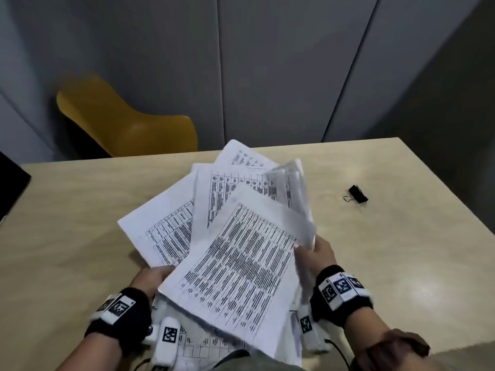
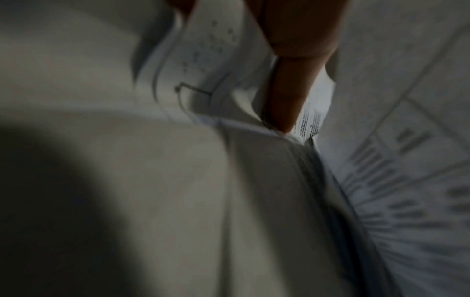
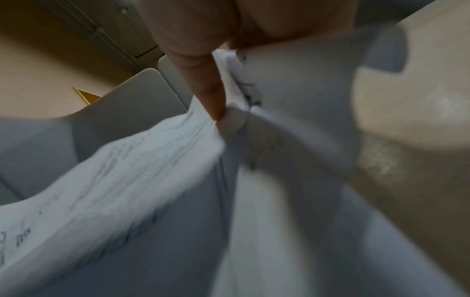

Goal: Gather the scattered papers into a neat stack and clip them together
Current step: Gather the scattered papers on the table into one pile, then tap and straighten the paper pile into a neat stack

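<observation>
Several printed papers (image 1: pixel 241 250) with tables fan out loosely between both hands, lifted off the table near its front edge. My left hand (image 1: pixel 150 277) grips their left side from below; its fingers (image 2: pixel 287 104) lie among the sheets in the left wrist view. My right hand (image 1: pixel 318 253) grips the right side, where some sheets curl upward. Its thumb (image 3: pixel 203 80) presses on the papers (image 3: pixel 127 170) in the right wrist view. A black binder clip (image 1: pixel 357 194) lies on the table to the right, apart from the papers.
The light wooden table (image 1: pixel 80 223) has its far edge just behind the papers. A yellow chair (image 1: pixel 126 124) stands behind the table at the left. A dark object (image 1: pixel 10 186) lies at the table's left edge. Grey wall panels rise behind.
</observation>
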Demonstrator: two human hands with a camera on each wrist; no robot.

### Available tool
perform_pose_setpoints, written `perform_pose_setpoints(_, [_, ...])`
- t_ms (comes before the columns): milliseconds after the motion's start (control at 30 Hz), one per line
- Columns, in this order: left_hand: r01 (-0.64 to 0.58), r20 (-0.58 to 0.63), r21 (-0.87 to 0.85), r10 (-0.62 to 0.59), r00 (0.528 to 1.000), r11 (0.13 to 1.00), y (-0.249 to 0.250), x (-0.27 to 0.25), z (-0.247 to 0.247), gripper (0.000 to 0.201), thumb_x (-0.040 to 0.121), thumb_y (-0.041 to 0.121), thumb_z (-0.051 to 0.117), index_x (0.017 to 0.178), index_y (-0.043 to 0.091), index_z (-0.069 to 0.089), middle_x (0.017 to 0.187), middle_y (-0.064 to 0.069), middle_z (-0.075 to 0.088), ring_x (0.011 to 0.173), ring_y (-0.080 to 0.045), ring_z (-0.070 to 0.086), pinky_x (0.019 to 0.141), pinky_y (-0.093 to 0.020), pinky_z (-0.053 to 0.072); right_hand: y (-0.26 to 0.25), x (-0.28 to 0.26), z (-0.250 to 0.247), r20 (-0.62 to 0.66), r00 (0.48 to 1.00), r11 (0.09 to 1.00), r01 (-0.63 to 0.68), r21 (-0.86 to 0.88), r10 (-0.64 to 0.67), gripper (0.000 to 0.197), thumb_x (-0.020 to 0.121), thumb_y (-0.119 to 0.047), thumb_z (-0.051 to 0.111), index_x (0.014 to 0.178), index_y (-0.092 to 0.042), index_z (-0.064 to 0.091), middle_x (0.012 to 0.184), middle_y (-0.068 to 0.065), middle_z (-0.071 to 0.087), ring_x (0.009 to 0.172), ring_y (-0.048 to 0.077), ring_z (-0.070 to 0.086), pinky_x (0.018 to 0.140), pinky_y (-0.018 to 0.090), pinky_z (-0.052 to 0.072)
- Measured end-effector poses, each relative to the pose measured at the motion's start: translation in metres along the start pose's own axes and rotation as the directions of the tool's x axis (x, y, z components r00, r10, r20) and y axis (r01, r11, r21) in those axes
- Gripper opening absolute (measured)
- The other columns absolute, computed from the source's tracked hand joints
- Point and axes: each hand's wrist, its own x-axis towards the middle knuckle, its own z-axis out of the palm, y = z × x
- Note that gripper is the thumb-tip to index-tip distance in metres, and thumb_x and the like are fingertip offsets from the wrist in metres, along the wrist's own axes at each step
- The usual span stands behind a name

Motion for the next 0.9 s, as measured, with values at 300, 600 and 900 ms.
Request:
perform_pose_setpoints(300, [0.029,0.125,-0.107,-0.015,0.992,0.994,0.006,-0.012,0.002,0.035,0.078,0.009,0.063,0.107,-0.012,0.063,0.095,-0.028,0.070,0.067,-0.032,0.069,0.063,-0.037,0.055,0.023,0.000,-0.004,0.319,0.946,0.888,-0.198,0.416,0.062,0.083,0.053,0.004,0.083,0.125,0.005,0.042,0.097,0.017,0.066,0.069,0.025,0.070,0.052,0.027,0.056])
perform_pose_setpoints(600, [-0.136,0.223,0.122,0.106,0.969,0.983,0.015,-0.029,0.016,0.042,0.073,0.030,0.077,0.109,0.012,0.062,0.129,-0.012,0.059,0.117,-0.028,0.054,0.104,-0.039,0.033,0.000,-0.017,-0.009,0.236,0.970,0.988,0.020,0.154,-0.056,0.018,0.078,0.004,0.065,0.094,-0.003,0.058,0.072,0.006,0.060,0.067,0.017,0.057,0.059,0.026,0.047])
perform_pose_setpoints(900, [-0.554,0.001,-0.065,0.555,0.832,0.830,0.057,-0.046,0.017,0.026,0.077,0.003,0.070,0.097,0.019,0.062,0.102,0.003,0.062,0.093,-0.017,0.061,0.073,-0.017,0.044,-0.042,-0.023,-0.012,0.002,0.922,0.856,0.358,0.373,-0.387,0.023,0.076,0.007,0.066,0.091,-0.006,0.055,0.075,-0.004,0.058,0.068,-0.001,0.061,0.057,0.017,0.051])
